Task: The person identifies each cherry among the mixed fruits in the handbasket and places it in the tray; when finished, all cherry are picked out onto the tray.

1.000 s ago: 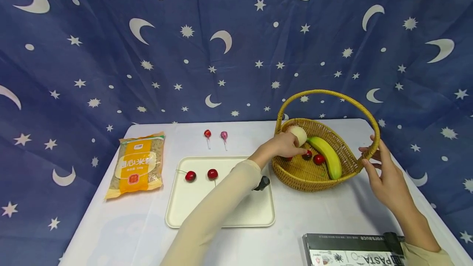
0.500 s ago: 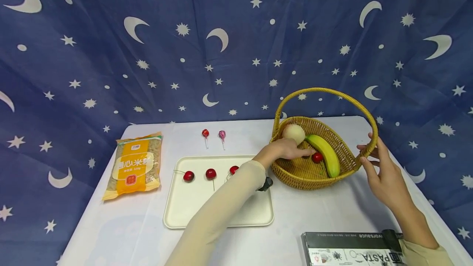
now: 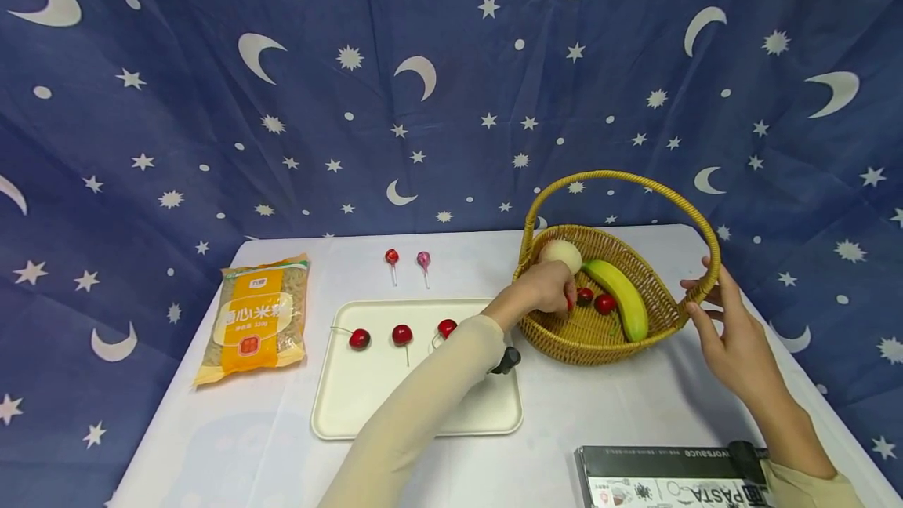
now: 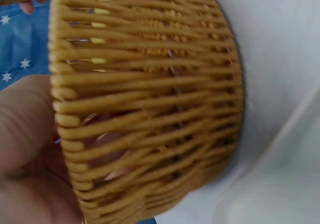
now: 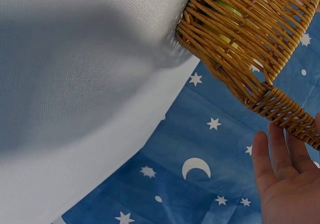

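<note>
The left hand dips into the wicker basket, fingers bent downward, and we see it pinch a cherry just beside two others. Its sleeved forearm slants across the tray. We find the right hand raised at the basket's right end, holding the handle between thumb and extended fingers.

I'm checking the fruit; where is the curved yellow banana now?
In the head view, the curved yellow banana lies inside the oval golden-brown wicker basket, toward its right side, right of two round red cherries.
</note>
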A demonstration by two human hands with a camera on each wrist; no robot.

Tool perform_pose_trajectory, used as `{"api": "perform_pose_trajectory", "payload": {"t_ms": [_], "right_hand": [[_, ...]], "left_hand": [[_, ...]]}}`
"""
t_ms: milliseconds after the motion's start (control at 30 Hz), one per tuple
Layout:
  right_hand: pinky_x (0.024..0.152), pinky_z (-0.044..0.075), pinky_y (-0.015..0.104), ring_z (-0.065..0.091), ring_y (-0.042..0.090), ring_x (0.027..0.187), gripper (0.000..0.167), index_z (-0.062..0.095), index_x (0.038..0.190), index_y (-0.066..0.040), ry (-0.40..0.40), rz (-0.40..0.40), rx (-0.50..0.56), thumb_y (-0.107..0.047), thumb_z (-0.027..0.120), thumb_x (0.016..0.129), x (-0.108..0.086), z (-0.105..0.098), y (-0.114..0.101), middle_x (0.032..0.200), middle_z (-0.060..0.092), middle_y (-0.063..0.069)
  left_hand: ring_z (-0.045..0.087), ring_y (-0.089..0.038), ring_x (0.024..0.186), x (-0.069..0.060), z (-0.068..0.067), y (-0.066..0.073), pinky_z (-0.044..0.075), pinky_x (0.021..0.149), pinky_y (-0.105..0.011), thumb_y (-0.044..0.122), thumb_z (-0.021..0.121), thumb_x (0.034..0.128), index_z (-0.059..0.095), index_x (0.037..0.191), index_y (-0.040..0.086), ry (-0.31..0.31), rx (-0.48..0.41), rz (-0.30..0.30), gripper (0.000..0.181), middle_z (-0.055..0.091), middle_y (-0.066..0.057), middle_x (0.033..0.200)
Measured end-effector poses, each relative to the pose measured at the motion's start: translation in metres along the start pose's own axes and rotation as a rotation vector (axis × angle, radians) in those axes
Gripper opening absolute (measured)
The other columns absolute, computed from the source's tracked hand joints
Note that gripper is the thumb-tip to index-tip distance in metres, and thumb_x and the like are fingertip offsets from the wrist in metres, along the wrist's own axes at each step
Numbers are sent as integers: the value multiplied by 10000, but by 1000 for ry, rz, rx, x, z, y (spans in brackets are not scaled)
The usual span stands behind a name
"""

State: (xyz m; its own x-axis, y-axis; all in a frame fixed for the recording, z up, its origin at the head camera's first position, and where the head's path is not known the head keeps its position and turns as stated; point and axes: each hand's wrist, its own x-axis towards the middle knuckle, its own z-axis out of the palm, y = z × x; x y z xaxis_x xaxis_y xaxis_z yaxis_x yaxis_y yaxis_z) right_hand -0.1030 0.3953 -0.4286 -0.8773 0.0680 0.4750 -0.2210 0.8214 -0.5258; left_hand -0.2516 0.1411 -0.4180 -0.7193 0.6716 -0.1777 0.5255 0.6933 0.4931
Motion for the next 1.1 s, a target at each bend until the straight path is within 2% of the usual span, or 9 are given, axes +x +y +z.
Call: {"api": "perform_pose_trajectory", "payload": {"t_ms": [67,233,333,433,533,633,867,1100], "right_hand": [[942,284,-104,376,-315,1162,853,192,1700,-343,4,-7,0,-8,626,1046,0,0,0,1350,667,246],[940,295,-89,380,-316,1173,852,203,1702,-318,12,-27,3,16,622,1040,-1,0,1,1347,670,246],[940,295,-88,381,-314,1174,850,205,1702,-313,9,-30,2,14,625,1039,-1,0,0,1346,669,245],[941,292,-91,384,-306,1174,839,204,1701,-320,6,-25,2,-2,621,1046,-1,0,0,1349,669,242],[940,287,-94,381,-303,1172,827,197,1699,-335,1,-16,0,-22,614,1056,0,0,0,1352,667,239],[938,284,-96,380,-304,1170,830,191,1698,-343,-3,-10,0,-23,613,1058,0,1,0,1354,666,241],[937,282,-102,377,-303,1166,840,185,1698,-346,-10,-5,5,-17,614,1055,0,1,0,1361,662,250],[937,277,-109,372,-307,1160,830,186,1696,-345,-12,-3,9,-26,612,1059,0,0,0,1362,659,259]], "left_hand": [[559,-88,880,-1,0,2,448,815,-185,126,885,859,790,953,203,40,-28,41,154,712,105,932],[577,-45,949,-8,0,8,376,955,-167,163,854,900,804,1122,206,163,-102,202,231,782,93,1079],[630,-33,1008,-18,0,11,394,992,-134,136,823,931,782,1167,171,250,-233,282,243,772,49,1170],[660,-62,1083,-27,1,15,519,982,-113,69,804,937,761,1184,109,320,-417,348,253,739,-23,1236],[647,-75,1109,-35,1,18,596,967,-174,23,790,936,750,1190,70,365,-531,396,261,716,-58,1273],[635,-72,1115,-41,2,19,604,981,-202,18,784,939,749,1190,61,393,-586,414,257,706,-65,1294],[646,-54,1151,-57,1,18,595,968,-175,30,806,923,760,1168,71,483,-680,400,252,694,-68,1343],[686,-118,1166,-70,0,8,593,971,-172,-12,793,921,741,1179,38,513,-740,417,267,681,-89,1308]]}}
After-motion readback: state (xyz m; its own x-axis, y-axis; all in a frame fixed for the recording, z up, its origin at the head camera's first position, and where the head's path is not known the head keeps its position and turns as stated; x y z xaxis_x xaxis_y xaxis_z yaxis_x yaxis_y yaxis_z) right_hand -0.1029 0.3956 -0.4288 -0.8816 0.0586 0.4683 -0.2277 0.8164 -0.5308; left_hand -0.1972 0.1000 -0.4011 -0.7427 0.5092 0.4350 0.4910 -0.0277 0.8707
